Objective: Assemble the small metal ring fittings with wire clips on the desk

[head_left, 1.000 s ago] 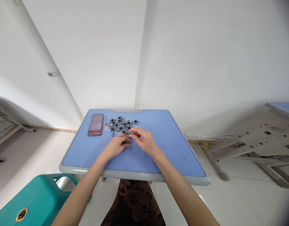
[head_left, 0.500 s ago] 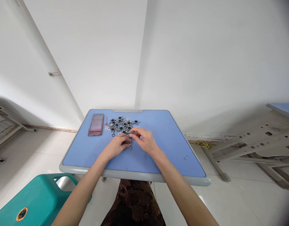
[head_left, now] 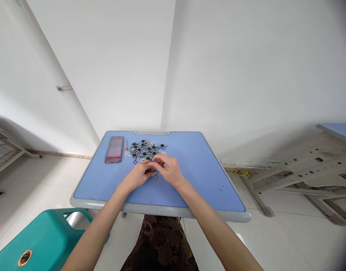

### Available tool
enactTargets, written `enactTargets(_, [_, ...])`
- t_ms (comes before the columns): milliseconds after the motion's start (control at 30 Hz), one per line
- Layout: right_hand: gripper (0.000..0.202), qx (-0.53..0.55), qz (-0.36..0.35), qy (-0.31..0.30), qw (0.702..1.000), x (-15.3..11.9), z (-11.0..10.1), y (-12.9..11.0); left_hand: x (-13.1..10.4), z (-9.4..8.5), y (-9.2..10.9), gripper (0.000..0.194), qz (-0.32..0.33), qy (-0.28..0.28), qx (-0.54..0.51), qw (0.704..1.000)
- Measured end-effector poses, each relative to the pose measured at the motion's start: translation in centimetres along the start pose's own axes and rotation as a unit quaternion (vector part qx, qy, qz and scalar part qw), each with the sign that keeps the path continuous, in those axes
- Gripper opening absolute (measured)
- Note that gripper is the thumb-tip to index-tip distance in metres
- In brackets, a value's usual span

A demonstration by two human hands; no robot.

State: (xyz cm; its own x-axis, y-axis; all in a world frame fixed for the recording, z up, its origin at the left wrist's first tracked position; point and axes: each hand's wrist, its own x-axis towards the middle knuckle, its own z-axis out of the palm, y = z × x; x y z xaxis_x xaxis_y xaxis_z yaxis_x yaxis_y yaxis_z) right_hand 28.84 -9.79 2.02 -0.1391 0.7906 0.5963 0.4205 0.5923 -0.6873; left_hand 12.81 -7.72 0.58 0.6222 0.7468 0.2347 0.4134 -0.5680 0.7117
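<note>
Over the blue tabletop (head_left: 184, 180), my left hand (head_left: 138, 174) is closed round a small silver metal fitting (head_left: 155, 175), whose end sticks out past the fingertips. My right hand (head_left: 169, 168) pinches at a thin metal part (head_left: 152, 161) directly above the left fingers. The two hands touch or nearly touch, and the fingers hide most of both pieces. Just beyond them lies a pile of metal fittings with black round parts (head_left: 144, 148). A small dark ring (head_left: 135, 162) rests at the pile's near left edge.
A screwdriver with a red and clear handle (head_left: 126, 151) lies left of the pile, beside a blurred-out phone-like slab (head_left: 114, 149). A green stool (head_left: 40, 237) stands at lower left. White walls rise behind the table; another desk's metal frame (head_left: 299, 180) is at right.
My right hand has shifted slightly left and closer to my left hand, its fingertips now over the left fingers. The left hand stays nearly in place with its fitting.
</note>
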Motion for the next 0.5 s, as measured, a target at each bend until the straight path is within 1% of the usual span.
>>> enactTargets(100, [0.012, -0.014, -0.017, 0.002, 1.0, -0.1, 0.3, 0.2, 0.0, 0.0, 0.1, 0.017, 0.0, 0.0, 0.003, 1.0])
enactTargets(167, [0.018, -0.011, -0.028, -0.007, 1.0, -0.2, 0.1, 0.2, 0.0, 0.0, 0.2, 0.018, 0.001, -0.001, 0.002, 1.0])
enactTargets(267, [0.025, -0.005, -0.029, -0.047, 0.998, -0.2, -0.7, -0.1, 0.0, -0.1, 0.3, 0.018, 0.005, -0.001, 0.001, 1.0])
enactTargets(367, [0.031, 0.008, -0.012, -0.095, 0.995, -0.1, -1.4, -0.4, 0.0, -0.2, 0.2, 0.018, 0.009, -0.004, 0.001, 1.0])
enactTargets(433, [0.029, 0.029, -0.001, -0.091, 0.995, 0.0, -1.4, -0.3, 0.0, -0.1, 0.2, 0.018, 0.011, -0.004, 0.0, 1.0])
enactTargets(500, [0.022, 0.047, 0.013, -0.064, 0.997, 0.0, -1.1, -0.1, 0.0, -0.1, 0.1, 0.02, 0.013, -0.002, -0.002, 1.0])
